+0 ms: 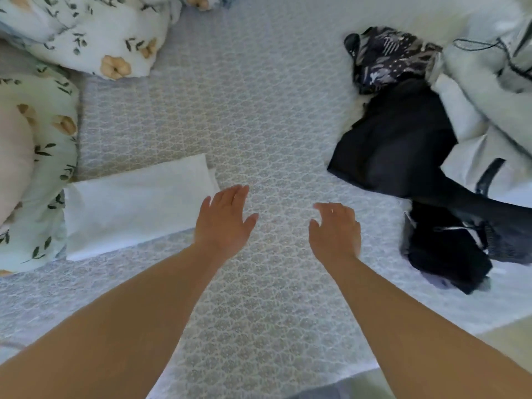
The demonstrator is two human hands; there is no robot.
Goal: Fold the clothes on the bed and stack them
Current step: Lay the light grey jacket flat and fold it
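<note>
A folded white garment [135,208] lies flat on the patterned grey bed sheet [244,110] at the left. My left hand [224,220] hovers just beside its right edge, fingers straight and spread, holding nothing. My right hand [336,228] is over the bare sheet in the middle, fingers loosely bent, empty. At the right lies a heap of unfolded clothes: a black garment [400,148], a dark leaf-print piece [391,59] behind it, a dark item with white trim [449,249] in front, and pale grey-white clothes [489,90] at the far right.
Floral pillows and a duvet [86,33] crowd the far left and top left. The bed's front edge [359,370] runs along the bottom right, with pale floor beyond it. Open sheet lies between the folded garment and the heap.
</note>
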